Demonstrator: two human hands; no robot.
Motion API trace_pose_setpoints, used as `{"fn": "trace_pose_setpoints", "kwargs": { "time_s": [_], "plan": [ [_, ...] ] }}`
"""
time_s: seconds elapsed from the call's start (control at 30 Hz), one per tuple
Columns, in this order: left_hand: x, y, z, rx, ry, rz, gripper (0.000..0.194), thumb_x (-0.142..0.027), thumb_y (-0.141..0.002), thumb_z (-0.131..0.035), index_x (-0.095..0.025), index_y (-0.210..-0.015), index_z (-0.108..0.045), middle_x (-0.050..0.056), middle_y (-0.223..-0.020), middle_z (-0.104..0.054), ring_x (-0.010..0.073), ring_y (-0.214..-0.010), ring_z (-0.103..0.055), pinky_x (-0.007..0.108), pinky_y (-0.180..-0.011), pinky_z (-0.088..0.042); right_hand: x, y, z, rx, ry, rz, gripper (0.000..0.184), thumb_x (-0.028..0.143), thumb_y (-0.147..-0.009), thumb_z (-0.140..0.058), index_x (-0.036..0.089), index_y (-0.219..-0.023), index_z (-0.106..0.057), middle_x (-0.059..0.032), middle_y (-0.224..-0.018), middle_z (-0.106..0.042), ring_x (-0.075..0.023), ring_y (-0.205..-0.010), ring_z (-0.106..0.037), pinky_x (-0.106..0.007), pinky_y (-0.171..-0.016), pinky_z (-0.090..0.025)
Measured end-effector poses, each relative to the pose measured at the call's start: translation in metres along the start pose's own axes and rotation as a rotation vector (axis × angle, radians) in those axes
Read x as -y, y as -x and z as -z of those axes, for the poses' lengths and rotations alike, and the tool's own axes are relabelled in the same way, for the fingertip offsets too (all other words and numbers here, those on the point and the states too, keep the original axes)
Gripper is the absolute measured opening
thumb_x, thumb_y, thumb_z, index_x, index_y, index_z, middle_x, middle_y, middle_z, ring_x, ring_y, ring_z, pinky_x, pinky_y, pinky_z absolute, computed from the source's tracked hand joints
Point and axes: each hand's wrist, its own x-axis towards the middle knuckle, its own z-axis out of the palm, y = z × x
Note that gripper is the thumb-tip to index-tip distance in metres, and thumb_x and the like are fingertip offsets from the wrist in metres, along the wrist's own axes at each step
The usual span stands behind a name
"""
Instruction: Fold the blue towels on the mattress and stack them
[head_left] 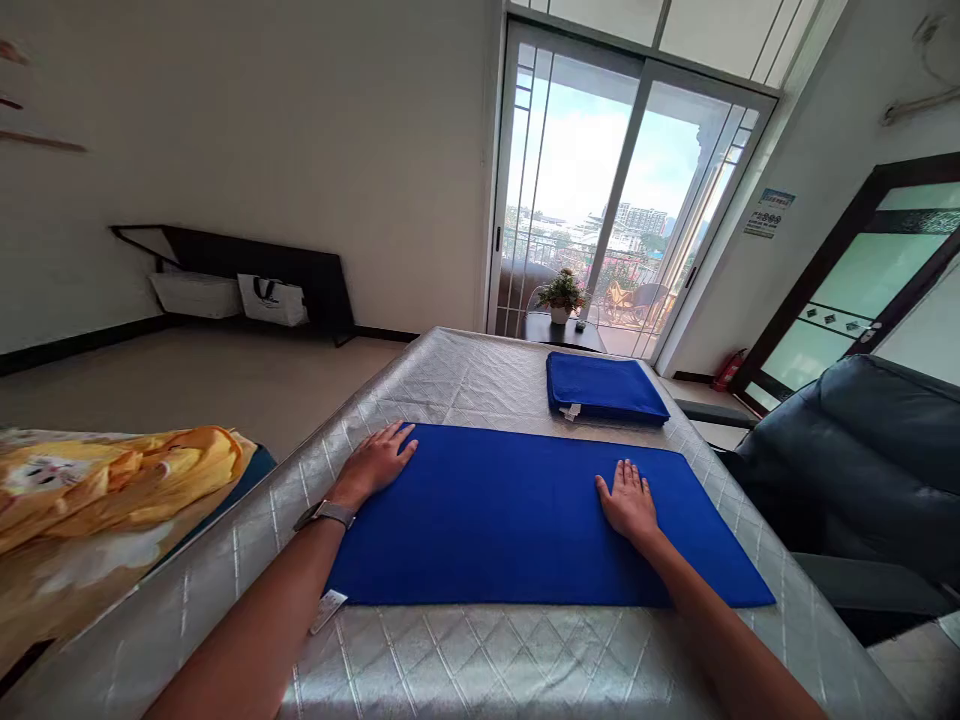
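A blue cloth [502, 520], like a towel, lies spread flat as a long rectangle on the silver quilted table cover [480, 660]. My left hand [377, 462] rests on its far left corner, fingers stretched out, a watch on the wrist. Flat on the right part of the cloth lies my right hand [628, 500], fingers extended and thumb apart. A white label [328, 610] sticks out at the near left corner, partly behind my left forearm. Beyond the cloth sits a stack of folded blue cloths [606, 387], with a small white tag at its front.
A dark leather armchair [862, 470] stands close to the table's right side. Left of the table is a surface covered by a yellow patterned blanket [135, 500]. A potted plant [561, 295] stands on a small table before the sliding glass door [630, 190].
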Motion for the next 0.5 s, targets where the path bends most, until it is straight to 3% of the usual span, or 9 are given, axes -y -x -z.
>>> {"fn": "trace_pose_setpoints", "kwargs": {
  "time_s": [0.33, 0.5],
  "plan": [
    [0.005, -0.003, -0.004, -0.021, -0.017, -0.024, 0.064, -0.051, -0.101, -0.031, -0.016, -0.152, -0.048, 0.011, -0.16, -0.043, 0.0296, -0.148, -0.037, 0.046, -0.123, -0.027, -0.09, -0.022, 0.002, -0.037, -0.005, -0.158, 0.084, 0.056, -0.099, -0.014, 0.0, -0.16, -0.016, -0.0154, -0.17, -0.015, -0.0258, -0.156, -0.012, -0.042, -0.126, -0.007],
    [0.008, -0.004, -0.007, -0.03, -0.021, -0.033, 0.065, -0.051, -0.101, -0.029, -0.016, -0.152, -0.047, 0.012, -0.161, -0.04, 0.0298, -0.149, -0.037, 0.046, -0.122, -0.028, -0.124, -0.029, 0.002, -0.065, -0.018, -0.217, 0.085, 0.057, -0.098, -0.013, -0.002, -0.16, -0.017, -0.0167, -0.169, -0.017, -0.0266, -0.156, -0.015, -0.042, -0.126, -0.01]
  ]
}}
